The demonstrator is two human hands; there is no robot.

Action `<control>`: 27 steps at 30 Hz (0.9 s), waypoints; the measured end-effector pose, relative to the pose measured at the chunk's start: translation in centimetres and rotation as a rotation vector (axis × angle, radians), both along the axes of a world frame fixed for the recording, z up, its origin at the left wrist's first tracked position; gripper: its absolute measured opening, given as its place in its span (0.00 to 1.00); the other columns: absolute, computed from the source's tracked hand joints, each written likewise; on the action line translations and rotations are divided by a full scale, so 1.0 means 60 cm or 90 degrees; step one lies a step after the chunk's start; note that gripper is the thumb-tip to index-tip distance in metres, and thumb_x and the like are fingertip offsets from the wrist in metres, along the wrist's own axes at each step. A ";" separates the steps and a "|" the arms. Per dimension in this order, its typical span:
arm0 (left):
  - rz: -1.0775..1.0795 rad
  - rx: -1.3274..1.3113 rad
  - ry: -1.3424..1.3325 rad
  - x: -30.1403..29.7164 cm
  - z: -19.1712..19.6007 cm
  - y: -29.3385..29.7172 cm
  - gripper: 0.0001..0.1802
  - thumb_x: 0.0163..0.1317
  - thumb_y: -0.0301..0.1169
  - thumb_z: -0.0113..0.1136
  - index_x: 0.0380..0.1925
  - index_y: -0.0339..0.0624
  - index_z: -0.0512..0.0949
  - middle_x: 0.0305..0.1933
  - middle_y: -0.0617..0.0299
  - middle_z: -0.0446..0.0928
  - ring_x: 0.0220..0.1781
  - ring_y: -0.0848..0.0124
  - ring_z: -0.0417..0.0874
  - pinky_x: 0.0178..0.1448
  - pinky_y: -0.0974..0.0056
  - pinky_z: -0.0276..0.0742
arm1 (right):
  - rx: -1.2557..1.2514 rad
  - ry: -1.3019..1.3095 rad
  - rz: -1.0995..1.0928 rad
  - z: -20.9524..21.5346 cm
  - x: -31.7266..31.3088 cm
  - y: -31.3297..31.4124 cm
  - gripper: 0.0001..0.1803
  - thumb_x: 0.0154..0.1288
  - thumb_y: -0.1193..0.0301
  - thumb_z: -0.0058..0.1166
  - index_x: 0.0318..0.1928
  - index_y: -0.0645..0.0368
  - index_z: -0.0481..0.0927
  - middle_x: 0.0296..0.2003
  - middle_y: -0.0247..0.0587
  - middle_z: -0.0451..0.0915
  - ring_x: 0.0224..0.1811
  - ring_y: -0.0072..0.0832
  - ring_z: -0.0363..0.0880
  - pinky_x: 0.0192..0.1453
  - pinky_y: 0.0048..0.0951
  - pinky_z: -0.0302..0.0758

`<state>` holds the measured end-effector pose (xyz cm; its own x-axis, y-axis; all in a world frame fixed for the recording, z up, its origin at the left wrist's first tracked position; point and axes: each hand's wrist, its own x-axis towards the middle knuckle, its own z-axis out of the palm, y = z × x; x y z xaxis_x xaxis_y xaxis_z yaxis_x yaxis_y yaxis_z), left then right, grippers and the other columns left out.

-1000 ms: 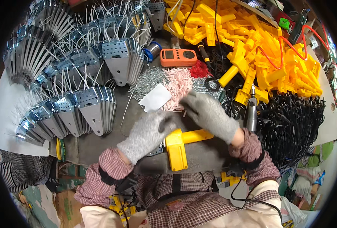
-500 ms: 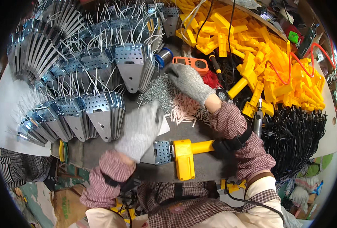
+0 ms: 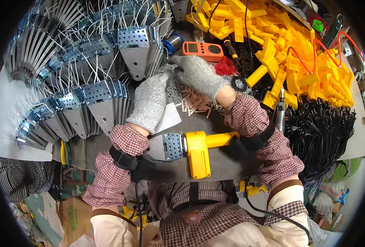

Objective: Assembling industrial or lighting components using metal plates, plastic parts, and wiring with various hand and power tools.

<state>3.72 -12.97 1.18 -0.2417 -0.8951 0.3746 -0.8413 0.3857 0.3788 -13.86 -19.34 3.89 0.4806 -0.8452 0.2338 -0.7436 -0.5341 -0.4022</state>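
Note:
Both my hands wear grey knit gloves and meet over a pile of small metal screws (image 3: 173, 91). My left hand (image 3: 150, 101) lies at the pile's left side, its fingers bent together. From the right, my right hand (image 3: 199, 76) reaches in above the screws, fingers curled together near the left fingertips. What either hand pinches is hidden. Below them lies a yellow plastic handle piece (image 3: 199, 158) joined to a perforated metal plate (image 3: 173, 146), flat on the dark bench. A white paper piece (image 3: 170, 118) sticks out beside my left hand.
Rows of metal plates with white wires (image 3: 104, 105) fill the left. Pink tubes (image 3: 195, 103) lie by the screws. An orange meter (image 3: 203, 50) and solder spool (image 3: 174, 43) stand behind. Yellow housings (image 3: 289, 78), black cords (image 3: 318, 140) and a metal-bodied tool (image 3: 280, 115) are at right.
My left hand has moved up to the screws, near my right fingertips. The right hand has turned and shifted slightly, uncovering more of the orange meter. The whole view has shifted a little.

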 end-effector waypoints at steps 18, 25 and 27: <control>-0.391 0.151 0.233 0.009 0.015 0.301 0.27 0.56 0.21 0.69 0.57 0.46 0.78 0.51 0.59 0.83 0.54 0.58 0.85 0.69 0.48 0.73 | 0.346 -0.198 0.104 0.001 -0.140 0.412 0.14 0.67 0.72 0.64 0.50 0.61 0.77 0.40 0.49 0.81 0.43 0.42 0.83 0.47 0.36 0.80; -0.513 -0.132 -0.007 0.017 -0.022 0.316 0.23 0.59 0.25 0.64 0.57 0.46 0.80 0.53 0.60 0.84 0.58 0.61 0.85 0.71 0.50 0.76 | 0.289 -0.174 0.189 0.012 -0.144 0.408 0.12 0.67 0.70 0.62 0.48 0.61 0.81 0.46 0.49 0.81 0.48 0.46 0.84 0.53 0.40 0.82; -0.525 -0.174 -0.056 0.023 -0.024 0.319 0.22 0.60 0.28 0.63 0.56 0.45 0.81 0.57 0.58 0.84 0.60 0.60 0.85 0.72 0.51 0.76 | 0.294 -0.139 0.216 0.016 -0.147 0.400 0.12 0.68 0.69 0.61 0.49 0.61 0.82 0.49 0.49 0.81 0.49 0.46 0.83 0.53 0.40 0.82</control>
<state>5.13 6.16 -0.25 -0.8109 -0.3029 0.5007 -0.2752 0.9525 0.1305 -22.71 4.66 4.84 0.7224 -0.6915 0.0033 -0.4374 -0.4606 -0.7724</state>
